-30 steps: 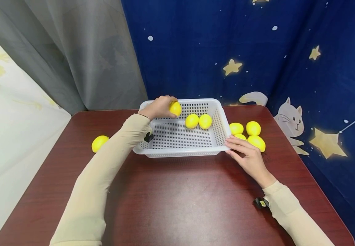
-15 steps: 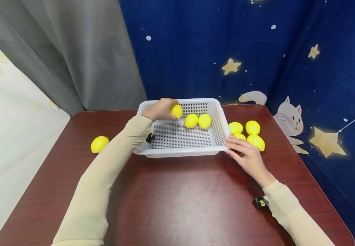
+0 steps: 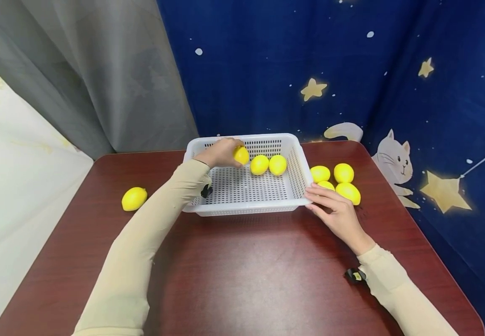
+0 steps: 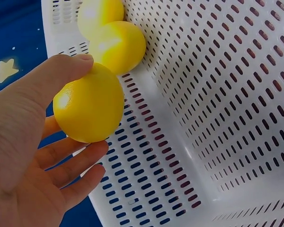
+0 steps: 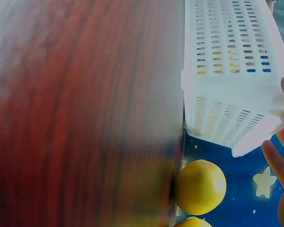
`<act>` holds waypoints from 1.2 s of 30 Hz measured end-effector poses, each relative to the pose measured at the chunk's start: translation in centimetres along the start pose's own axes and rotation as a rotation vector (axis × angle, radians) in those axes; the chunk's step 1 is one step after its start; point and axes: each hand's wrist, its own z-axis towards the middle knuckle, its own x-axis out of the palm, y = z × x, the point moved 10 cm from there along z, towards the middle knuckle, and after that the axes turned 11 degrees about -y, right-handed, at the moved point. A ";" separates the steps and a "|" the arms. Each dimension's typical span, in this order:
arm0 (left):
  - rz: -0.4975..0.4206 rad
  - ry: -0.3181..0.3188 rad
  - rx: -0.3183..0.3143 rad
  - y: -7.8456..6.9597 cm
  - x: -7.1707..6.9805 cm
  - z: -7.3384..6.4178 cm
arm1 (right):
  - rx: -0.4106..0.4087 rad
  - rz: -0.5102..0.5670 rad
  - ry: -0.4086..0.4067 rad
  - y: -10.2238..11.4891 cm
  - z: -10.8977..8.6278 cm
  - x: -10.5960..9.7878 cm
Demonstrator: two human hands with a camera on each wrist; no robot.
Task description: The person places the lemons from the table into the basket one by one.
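Observation:
A white perforated plastic basket point(image 3: 246, 206) stands at the far side of the table, two yellow lemons point(image 3: 259, 165) side by side toward its right end. My left hand point(image 3: 220, 153) reaches into its left half and holds another lemon point(image 4: 90, 104) between thumb and fingers. In the left wrist view that lemon is close beside the other two, with the outer fingers spread below it. My right hand point(image 3: 338, 212) holds the basket's near right corner, thumb at the front rim and fingers along the right side; part of this hand is cut off in the right wrist view.
Several lemons point(image 3: 344, 173) lie grouped on the table just right of the basket. A single lemon point(image 3: 134, 199) lies on the left, near my left sleeve point(image 3: 141, 242). Behind the dark red table point(image 3: 242, 275) hang a grey curtain point(image 3: 141, 70) and a blue starry curtain point(image 3: 246, 60).
My left hand has lowered the lemon slightly into the basket and shifted a little right, toward the two lemons there. The right hand stays at the basket's corner.

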 end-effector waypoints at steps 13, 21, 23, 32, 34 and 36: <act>0.009 0.016 0.004 -0.5 1.1 0.3 | 0.011 -0.009 0.005 -0.3 0.0 0.1; 0.026 0.026 -0.005 -0.4 1.8 0.5 | 0.021 -0.007 0.009 -0.4 0.0 0.1; 0.027 0.029 -0.001 -0.5 1.9 0.5 | 0.021 -0.005 0.008 -0.4 0.0 0.1; 0.039 0.041 0.025 -0.5 2.5 0.5 | 0.000 0.006 -0.004 -0.1 0.0 0.1; 0.045 0.039 0.025 -0.5 2.6 0.6 | 0.000 0.009 -0.006 -0.1 0.0 0.1; 0.047 0.039 0.027 -0.4 2.7 0.6 | 0.001 0.008 -0.006 -0.2 0.0 0.1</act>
